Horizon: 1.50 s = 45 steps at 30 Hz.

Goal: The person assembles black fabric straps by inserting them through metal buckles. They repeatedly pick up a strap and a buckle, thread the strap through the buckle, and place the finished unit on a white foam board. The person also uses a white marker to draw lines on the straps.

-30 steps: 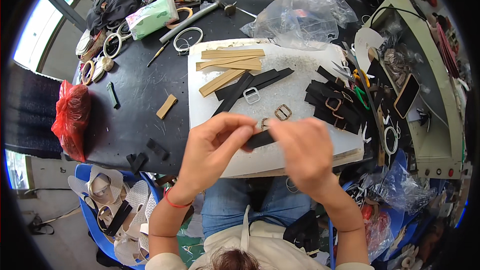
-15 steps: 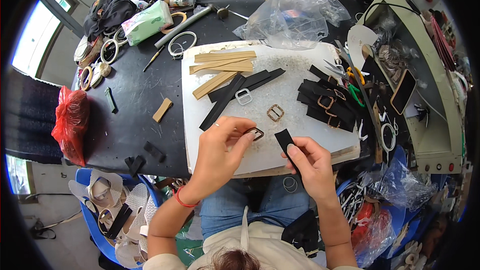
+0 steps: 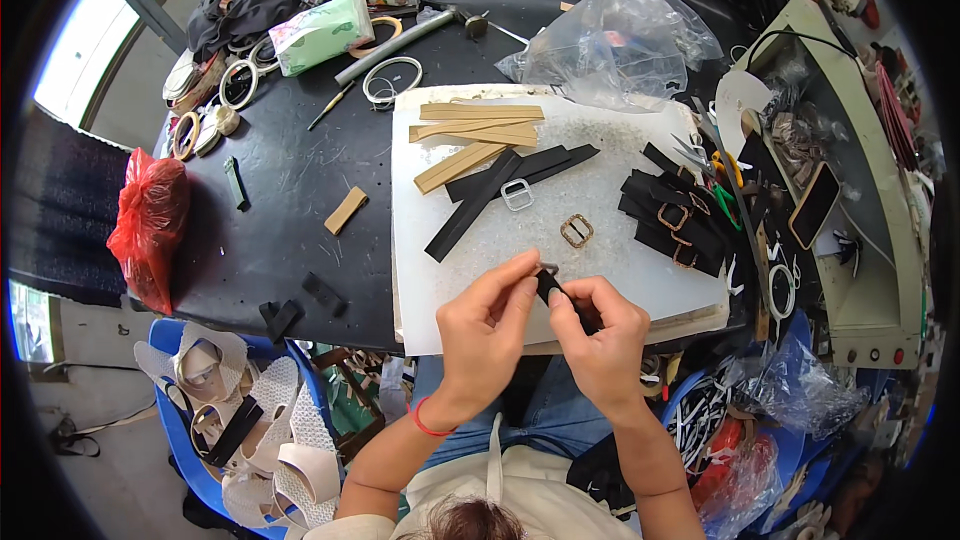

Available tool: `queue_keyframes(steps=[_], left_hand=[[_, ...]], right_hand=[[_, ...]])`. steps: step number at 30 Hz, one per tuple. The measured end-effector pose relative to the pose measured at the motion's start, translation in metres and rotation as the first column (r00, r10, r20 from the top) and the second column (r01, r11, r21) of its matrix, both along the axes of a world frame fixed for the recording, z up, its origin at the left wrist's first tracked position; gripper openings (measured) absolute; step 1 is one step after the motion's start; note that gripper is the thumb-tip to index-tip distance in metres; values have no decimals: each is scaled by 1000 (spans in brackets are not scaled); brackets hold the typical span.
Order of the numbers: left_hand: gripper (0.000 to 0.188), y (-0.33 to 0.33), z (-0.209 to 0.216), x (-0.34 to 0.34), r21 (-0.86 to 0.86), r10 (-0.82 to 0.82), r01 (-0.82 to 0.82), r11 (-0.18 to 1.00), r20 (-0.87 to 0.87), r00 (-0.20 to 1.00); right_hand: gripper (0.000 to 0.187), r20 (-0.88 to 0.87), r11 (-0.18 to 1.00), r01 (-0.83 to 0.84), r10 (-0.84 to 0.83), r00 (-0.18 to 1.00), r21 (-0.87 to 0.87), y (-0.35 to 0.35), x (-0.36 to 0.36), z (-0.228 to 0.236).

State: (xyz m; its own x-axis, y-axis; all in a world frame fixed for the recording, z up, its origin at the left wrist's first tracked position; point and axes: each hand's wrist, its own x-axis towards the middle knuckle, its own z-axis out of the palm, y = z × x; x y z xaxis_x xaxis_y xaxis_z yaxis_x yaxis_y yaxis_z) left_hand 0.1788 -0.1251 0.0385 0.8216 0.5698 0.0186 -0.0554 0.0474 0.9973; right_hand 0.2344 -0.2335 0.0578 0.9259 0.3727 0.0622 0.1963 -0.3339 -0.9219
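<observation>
Above the front part of the white board (image 3: 600, 280), my two hands meet. My left hand (image 3: 485, 330) is closed, pinching a small dark buckle (image 3: 549, 268) that is mostly hidden by the fingers. A short black strap (image 3: 547, 284) is gripped in my right hand (image 3: 603, 333), its end up against the buckle; whether it passes through cannot be seen. Just beyond lie a brown speckled buckle (image 3: 577, 231) and a silver-white buckle (image 3: 517, 206). Several black straps (image 3: 460, 218) and tan straps (image 3: 480, 112) rest farther back.
Right of the board's middle is a pile of black straps with buckles (image 3: 650, 210), beside scissors (image 3: 738, 168) and a phone (image 3: 815, 205). A clear plastic bag (image 3: 610, 40) lies behind. Leftward are a red bag (image 3: 150, 225) and a blue bin (image 3: 180, 440) of pale pieces.
My hands have come together, bringing the strap end to the buckle. The view has shifted, so the table sits slightly farther right in the picture.
</observation>
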Motion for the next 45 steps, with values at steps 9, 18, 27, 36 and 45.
queue_keyframes(steps=[9,18,27,36,45], left_hand=[[26,28,-2,-7,-244,-311,318,916,69,948],[27,32,7,-15,-359,-427,404,841,16,904],[27,29,8,-13,-335,-433,405,851,-9,902],[26,17,6,-18,-398,-300,287,871,32,953],[24,-11,2,-17,-329,60,-20,944,112,992]], right_hand=[[12,-35,994,-111,112,993,23,-5,12,7],[17,-71,952,-304,303,950,-13,-24,23,20],[18,-66,945,-319,315,947,-65,-24,24,19],[23,64,916,-378,389,919,-134,-26,28,22],[21,-488,674,191,283,826,714,-25,5,-5]])
